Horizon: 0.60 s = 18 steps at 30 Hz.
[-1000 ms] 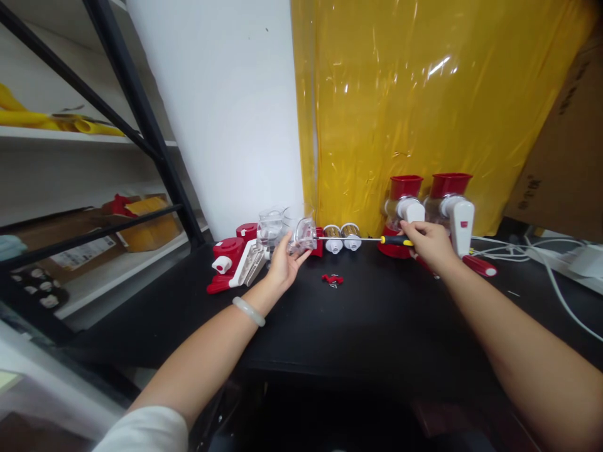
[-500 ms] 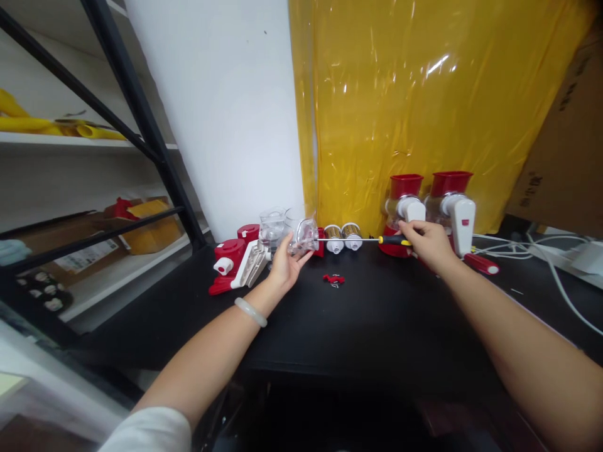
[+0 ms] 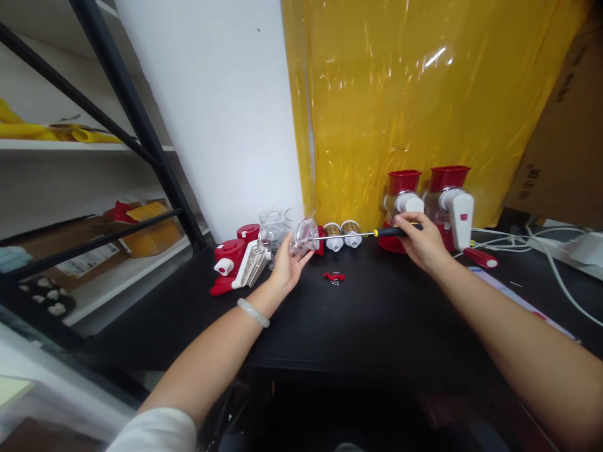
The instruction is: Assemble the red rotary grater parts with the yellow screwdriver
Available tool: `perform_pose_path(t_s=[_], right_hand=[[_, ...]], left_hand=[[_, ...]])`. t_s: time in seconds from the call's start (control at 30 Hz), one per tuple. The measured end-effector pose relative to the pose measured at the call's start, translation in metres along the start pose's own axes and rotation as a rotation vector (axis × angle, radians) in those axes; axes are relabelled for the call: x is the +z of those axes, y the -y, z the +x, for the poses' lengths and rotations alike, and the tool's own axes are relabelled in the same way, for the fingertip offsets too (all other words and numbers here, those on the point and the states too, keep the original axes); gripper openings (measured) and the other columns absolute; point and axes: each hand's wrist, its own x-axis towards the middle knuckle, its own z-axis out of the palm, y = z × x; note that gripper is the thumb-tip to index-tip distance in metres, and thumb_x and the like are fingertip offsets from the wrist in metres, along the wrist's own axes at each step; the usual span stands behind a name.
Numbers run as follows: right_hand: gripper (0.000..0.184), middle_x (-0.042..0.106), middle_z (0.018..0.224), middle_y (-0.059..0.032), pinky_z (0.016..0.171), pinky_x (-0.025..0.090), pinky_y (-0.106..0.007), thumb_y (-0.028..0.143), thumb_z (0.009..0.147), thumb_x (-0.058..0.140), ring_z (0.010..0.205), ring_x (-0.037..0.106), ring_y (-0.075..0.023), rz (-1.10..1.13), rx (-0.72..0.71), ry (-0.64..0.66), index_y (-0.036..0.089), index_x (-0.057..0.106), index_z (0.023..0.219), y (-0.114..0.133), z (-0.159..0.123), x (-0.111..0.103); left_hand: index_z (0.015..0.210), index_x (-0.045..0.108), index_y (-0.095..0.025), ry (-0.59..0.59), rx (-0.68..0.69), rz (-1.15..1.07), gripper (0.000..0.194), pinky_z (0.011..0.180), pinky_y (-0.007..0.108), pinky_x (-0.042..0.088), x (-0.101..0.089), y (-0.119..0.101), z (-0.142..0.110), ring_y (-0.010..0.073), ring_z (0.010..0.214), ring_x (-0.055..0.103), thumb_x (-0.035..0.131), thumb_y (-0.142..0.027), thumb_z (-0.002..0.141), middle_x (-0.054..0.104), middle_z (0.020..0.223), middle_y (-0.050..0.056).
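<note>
My left hand (image 3: 285,266) grips a clear plastic housing (image 3: 304,236) just above the black table (image 3: 358,326), near its back edge. My right hand (image 3: 421,241) is closed round the black and yellow handle of a screwdriver (image 3: 372,233). The long thin shaft lies level and points left, with its tip at the clear housing. A pale bangle sits on my left wrist. Small red clips and screws (image 3: 333,277) lie on the table between my hands.
Two red and white grinder units (image 3: 431,201) stand against a yellow plastic sheet. Two small metal drums (image 3: 342,234) sit beside them. Red and white parts (image 3: 235,260) lie at the left. A shelf rack (image 3: 80,207) is further left; white cables (image 3: 541,251) and a cardboard box are at the right.
Both hands have stayed on the housing and screwdriver. The view has shifted slightly; my right hand has turned a little on the handle.
</note>
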Motion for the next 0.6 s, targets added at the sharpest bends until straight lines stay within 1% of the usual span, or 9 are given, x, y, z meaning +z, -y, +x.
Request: perform_pose_path(t_s=[0.03,0.1,0.2,0.27,0.33,0.43,0.5,0.6], right_hand=[[0.046,0.066,0.082,0.0009,0.067,0.056,-0.028,0.055,0.059,0.091,0.074,0.064,-0.0142,0.011,0.009,0.001,0.024,0.065,0.079,0.000,-0.001,0.001],[0.047,0.065,0.077,0.0008,0.060,0.054,-0.028,0.064,0.065,0.085,0.066,0.062,-0.0139,-0.031,0.020,0.018,0.024,0.065,0.078,-0.001,-0.003,0.000],[0.051,0.061,0.062,0.0007,0.046,0.045,-0.029,0.076,0.078,0.068,0.049,0.055,-0.0149,-0.205,0.019,0.090,0.025,0.066,0.081,0.003,-0.006,-0.005],[0.051,0.055,0.051,0.0024,0.041,0.038,-0.029,0.076,0.082,0.065,0.040,0.049,-0.0150,-0.327,-0.004,0.125,0.025,0.066,0.081,0.006,-0.008,-0.008],[0.049,0.052,0.046,0.0037,0.039,0.035,-0.029,0.074,0.081,0.068,0.036,0.046,-0.0144,-0.380,-0.024,0.116,0.025,0.066,0.079,0.008,-0.009,-0.009],[0.045,0.053,0.048,0.0041,0.038,0.034,-0.027,0.068,0.078,0.075,0.037,0.046,-0.0135,-0.317,-0.008,0.060,0.025,0.063,0.078,0.007,-0.007,-0.009],[0.042,0.056,0.054,0.0036,0.038,0.036,-0.026,0.064,0.076,0.079,0.040,0.048,-0.0131,-0.236,0.009,0.023,0.025,0.062,0.078,0.003,-0.003,-0.008],[0.040,0.061,0.065,0.0023,0.040,0.040,-0.024,0.057,0.073,0.083,0.048,0.052,-0.0120,-0.106,0.010,-0.033,0.025,0.060,0.077,-0.002,0.002,-0.006]], left_hand=[[0.108,0.066,-0.022,-0.005,0.003,-0.001,0.018,0.095,0.042,0.062,0.000,0.000,0.000,0.0182,0.086,0.072,0.069,-0.033,0.093,0.073,0.094,0.004],[0.111,0.066,-0.023,-0.009,0.016,-0.004,0.020,0.095,0.042,0.062,0.001,-0.001,0.000,0.0186,0.089,0.072,0.068,-0.034,0.095,0.073,0.099,0.005],[0.116,0.065,-0.024,-0.017,0.035,0.000,0.025,0.096,0.040,0.062,0.001,-0.002,0.001,0.0188,0.093,0.073,0.069,-0.035,0.095,0.074,0.104,0.006],[0.118,0.065,-0.024,-0.026,0.038,0.008,0.026,0.096,0.039,0.062,0.001,-0.002,0.001,0.0190,0.094,0.073,0.069,-0.035,0.094,0.074,0.106,0.006],[0.117,0.065,-0.024,-0.031,0.036,0.017,0.025,0.096,0.039,0.061,0.002,-0.003,0.001,0.0189,0.094,0.073,0.068,-0.035,0.095,0.074,0.104,0.006],[0.116,0.066,-0.023,-0.034,0.023,0.027,0.023,0.097,0.040,0.060,0.003,-0.003,-0.001,0.0185,0.092,0.073,0.066,-0.035,0.097,0.073,0.102,0.006],[0.118,0.066,-0.022,-0.031,0.007,0.030,0.025,0.099,0.041,0.060,0.004,-0.003,-0.002,0.0193,0.094,0.073,0.065,-0.035,0.097,0.073,0.106,0.007],[0.127,0.063,-0.024,-0.008,-0.024,0.021,0.035,0.101,0.044,0.058,0.006,-0.003,-0.005,0.0232,0.103,0.072,0.062,-0.045,0.099,0.072,0.116,0.010]])
